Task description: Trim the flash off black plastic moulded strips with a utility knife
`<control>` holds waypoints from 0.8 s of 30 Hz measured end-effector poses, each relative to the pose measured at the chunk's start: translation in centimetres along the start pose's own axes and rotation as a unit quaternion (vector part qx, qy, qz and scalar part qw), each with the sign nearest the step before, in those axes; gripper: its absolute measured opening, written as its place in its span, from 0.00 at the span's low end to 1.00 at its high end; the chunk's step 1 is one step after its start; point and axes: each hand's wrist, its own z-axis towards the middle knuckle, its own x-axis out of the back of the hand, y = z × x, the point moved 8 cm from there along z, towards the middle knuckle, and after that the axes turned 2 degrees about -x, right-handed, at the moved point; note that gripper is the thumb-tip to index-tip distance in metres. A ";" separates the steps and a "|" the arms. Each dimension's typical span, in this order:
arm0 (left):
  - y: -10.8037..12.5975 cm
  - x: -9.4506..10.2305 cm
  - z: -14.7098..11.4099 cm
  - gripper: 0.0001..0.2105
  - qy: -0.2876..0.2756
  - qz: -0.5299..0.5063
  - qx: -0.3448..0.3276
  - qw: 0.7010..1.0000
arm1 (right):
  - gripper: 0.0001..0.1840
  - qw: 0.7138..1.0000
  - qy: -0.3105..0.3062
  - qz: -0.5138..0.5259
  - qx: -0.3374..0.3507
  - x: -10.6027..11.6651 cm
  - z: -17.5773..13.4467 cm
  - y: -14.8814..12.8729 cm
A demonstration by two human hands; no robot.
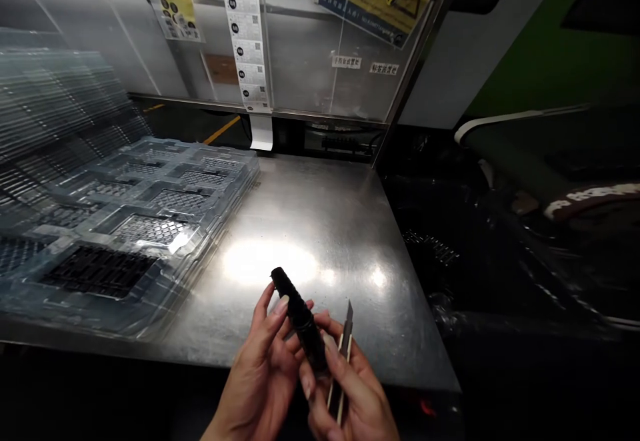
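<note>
A black ridged plastic part (pixel 300 314), long and narrow, is held tilted between both hands above the front of the metal table. My left hand (pixel 267 361) grips its upper end between thumb and fingers. My right hand (pixel 353 381) holds a utility knife (pixel 345 354), its blade pointing up and away from me, and the fingers of that hand also touch the lower end of the black part. The blade stands to the right of the part, apart from it. The part's underside is hidden by my fingers.
On the left of the metal table (pixel 320 208) lies a clear plastic tray (pixel 165 281) with several pockets; a black grid-like piece (pixel 100 271) sits in the nearest one. Behind it stand stacked trays (pixel 60 101). A label strip (pixel 247 48) hangs from the transparent panel. Dark bagged material (pixel 480 274) lies right.
</note>
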 end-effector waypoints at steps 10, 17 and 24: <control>-1.0 1.0 0.5 0.28 0.019 0.046 0.046 0.998 | 0.23 0.972 0.037 -0.203 0.111 -0.3 -1.2 -5.9; -1.6 1.2 -0.3 0.27 0.034 0.047 0.092 0.994 | 0.12 0.938 -0.045 -0.317 0.132 -1.8 0.0 -8.3; -1.5 0.5 -0.8 0.32 0.052 0.065 0.095 0.992 | 0.18 0.940 -0.063 -0.331 0.057 -2.1 0.1 -7.6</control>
